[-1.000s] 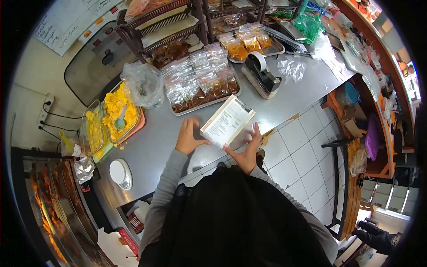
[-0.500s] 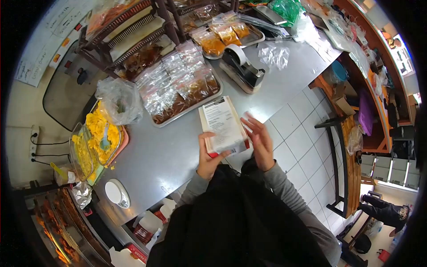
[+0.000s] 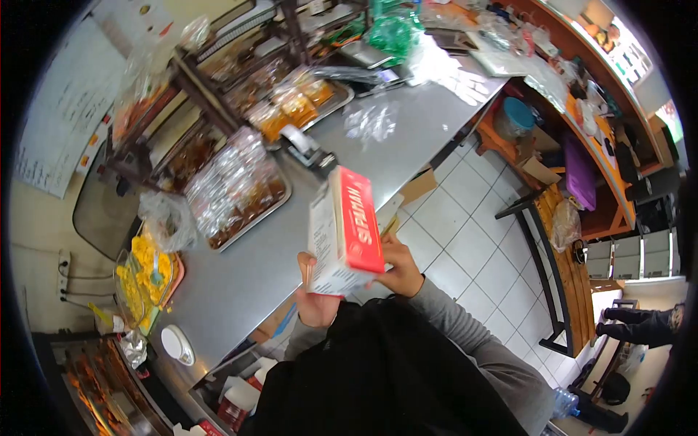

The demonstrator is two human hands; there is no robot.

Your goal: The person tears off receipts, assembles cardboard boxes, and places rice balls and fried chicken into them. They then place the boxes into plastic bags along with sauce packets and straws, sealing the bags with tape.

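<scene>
A red and white cardboard box (image 3: pixel 358 218) lettered "SI PAMAN" is held tilted in front of my body, over the table's near edge. My left hand (image 3: pixel 315 299) grips its lower left corner, fingers on the printed white side. At the lower right my right hand (image 3: pixel 402 269) has its fingers closed against the box's edge, partly hidden behind it. Just above those fingertips shows a thin yellowish thing (image 3: pixel 391 224). Behind the box, a tape dispenser (image 3: pixel 309 151) stands on the steel table (image 3: pixel 251 280).
A tray of bagged brown food (image 3: pixel 240 192) lies left of the box, with orange packs (image 3: pixel 294 109) beyond. Glass dishes of yellow food (image 3: pixel 149 272) and a white-topped scale (image 3: pixel 177 344) stand further left. To the right are a tiled floor (image 3: pixel 472 225) and wooden bench (image 3: pixel 571 291).
The box has been turned and raised so its red side faces me. My right hand, apart from it and blurred before, is now at its edge. The view has shifted.
</scene>
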